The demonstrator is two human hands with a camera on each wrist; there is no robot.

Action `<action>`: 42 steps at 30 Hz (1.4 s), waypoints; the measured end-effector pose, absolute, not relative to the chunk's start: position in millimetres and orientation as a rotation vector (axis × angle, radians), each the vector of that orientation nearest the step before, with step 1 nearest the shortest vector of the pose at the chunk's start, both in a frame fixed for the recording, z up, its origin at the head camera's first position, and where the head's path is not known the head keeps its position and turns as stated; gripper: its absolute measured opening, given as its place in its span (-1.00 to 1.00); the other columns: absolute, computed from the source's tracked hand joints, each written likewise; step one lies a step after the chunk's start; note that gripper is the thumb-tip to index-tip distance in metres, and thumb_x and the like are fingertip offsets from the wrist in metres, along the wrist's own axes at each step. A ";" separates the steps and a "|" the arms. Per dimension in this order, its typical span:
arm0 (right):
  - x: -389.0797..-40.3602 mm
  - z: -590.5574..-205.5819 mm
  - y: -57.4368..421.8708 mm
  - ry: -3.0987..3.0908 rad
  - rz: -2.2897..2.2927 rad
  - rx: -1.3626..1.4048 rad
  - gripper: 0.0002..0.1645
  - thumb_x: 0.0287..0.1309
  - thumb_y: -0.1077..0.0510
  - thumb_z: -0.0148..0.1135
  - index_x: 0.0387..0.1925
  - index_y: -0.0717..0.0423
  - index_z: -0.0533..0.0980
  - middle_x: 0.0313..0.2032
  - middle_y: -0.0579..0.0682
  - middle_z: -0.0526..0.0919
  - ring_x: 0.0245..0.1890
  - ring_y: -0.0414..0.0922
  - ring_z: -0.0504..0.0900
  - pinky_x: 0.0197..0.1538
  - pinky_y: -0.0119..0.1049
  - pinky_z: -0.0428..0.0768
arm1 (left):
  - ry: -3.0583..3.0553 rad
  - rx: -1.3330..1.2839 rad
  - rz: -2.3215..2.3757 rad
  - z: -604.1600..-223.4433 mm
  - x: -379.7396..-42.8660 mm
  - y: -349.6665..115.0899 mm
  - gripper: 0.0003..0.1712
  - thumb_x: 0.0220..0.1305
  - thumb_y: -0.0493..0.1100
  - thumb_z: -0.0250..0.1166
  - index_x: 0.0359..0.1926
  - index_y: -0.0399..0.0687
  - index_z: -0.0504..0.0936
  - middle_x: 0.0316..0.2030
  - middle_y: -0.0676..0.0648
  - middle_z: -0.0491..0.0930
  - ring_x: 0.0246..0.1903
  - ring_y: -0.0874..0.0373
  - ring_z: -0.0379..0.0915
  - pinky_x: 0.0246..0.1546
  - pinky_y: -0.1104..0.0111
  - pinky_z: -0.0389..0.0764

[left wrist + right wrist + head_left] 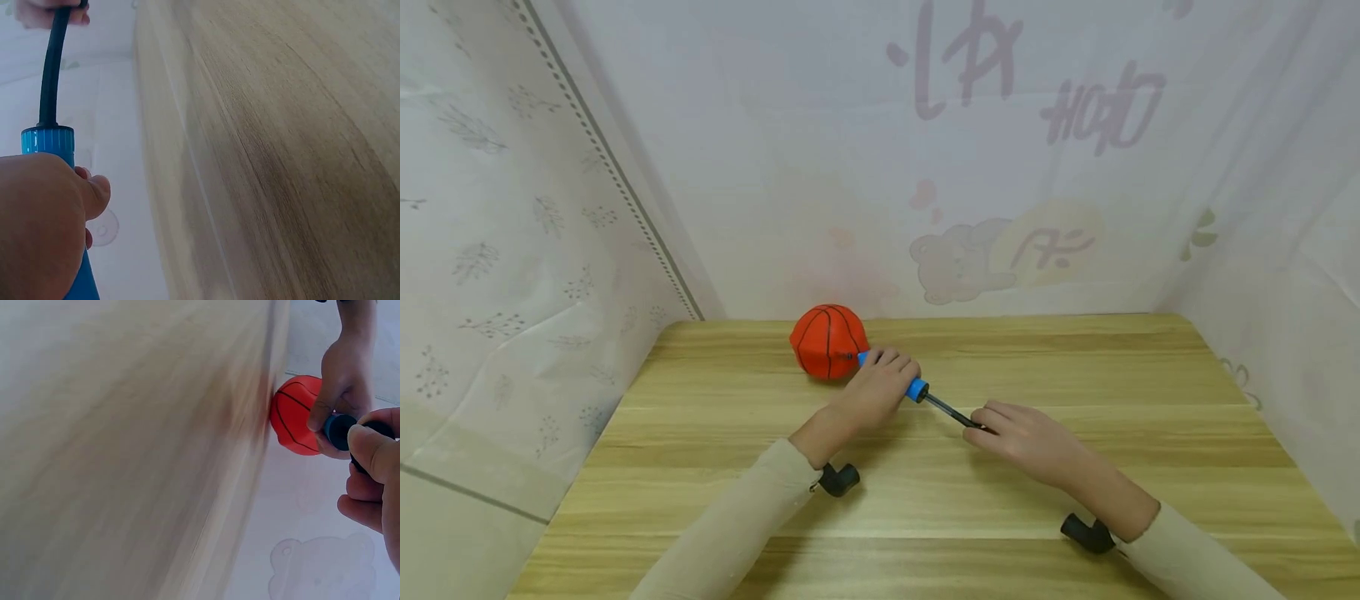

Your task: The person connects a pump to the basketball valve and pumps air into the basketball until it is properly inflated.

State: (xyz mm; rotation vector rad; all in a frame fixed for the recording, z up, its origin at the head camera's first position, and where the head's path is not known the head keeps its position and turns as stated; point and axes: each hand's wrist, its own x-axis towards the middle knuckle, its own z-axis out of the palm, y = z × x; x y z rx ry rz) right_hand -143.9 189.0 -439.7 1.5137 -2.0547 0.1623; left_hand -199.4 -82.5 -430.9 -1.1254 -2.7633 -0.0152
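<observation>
A small red basketball (826,340) with black lines sits toward the back of the table; its surface looks uneven, not fully round. My left hand (882,385) grips the blue barrel of a hand pump (917,389), whose far end meets the side of the ball. From the near end a black rod (53,75) extends out of the barrel. At the rod's end, my right hand (1026,437) holds the black handle (378,429), mostly hidden by the fingers. The right wrist view shows the thumb and fingers curled round that handle.
The wooden table (925,508) runs back to a pale printed curtain (820,150), with more cloth hanging at both sides. A black camera mount (840,480) sits at my left wrist and another mount (1086,533) at the right.
</observation>
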 end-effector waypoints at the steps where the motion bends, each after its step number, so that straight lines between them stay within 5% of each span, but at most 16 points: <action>1: -145.9 -439.7 186.3 -2.062 0.160 1.515 -0.46 0.65 0.17 -0.41 -0.17 0.10 0.58 -0.25 -0.04 0.57 -0.33 -0.17 0.52 -0.30 -0.42 0.57 | -2.767 -1.125 -0.012 -430.6 -198.9 -82.2 -0.76 0.33 -0.32 0.32 -0.05 -0.01 0.50 -0.06 0.01 0.55 0.04 0.03 0.38 0.23 0.08 0.35; 21: -176.7 -445.6 148.5 -2.016 0.217 1.504 -0.49 0.63 0.21 -0.36 -0.23 0.11 0.58 -0.32 -0.04 0.55 -0.37 -0.19 0.52 -0.35 -0.48 0.51 | -2.698 -1.147 0.008 -434.9 -197.5 -80.7 -0.76 0.29 -0.30 0.35 -0.11 0.01 0.50 -0.11 0.02 0.54 0.01 0.04 0.40 0.22 0.08 0.37; 42: -134.7 -443.0 198.8 -2.050 0.201 1.522 -0.45 0.65 0.18 -0.38 -0.20 0.08 0.61 -0.26 -0.05 0.59 -0.35 -0.20 0.53 -0.32 -0.44 0.56 | -2.745 -1.149 -0.053 -434.0 -200.4 -88.8 -0.79 0.35 -0.28 0.31 -0.09 0.04 0.50 -0.07 0.05 0.55 0.08 0.05 0.40 0.27 0.07 0.34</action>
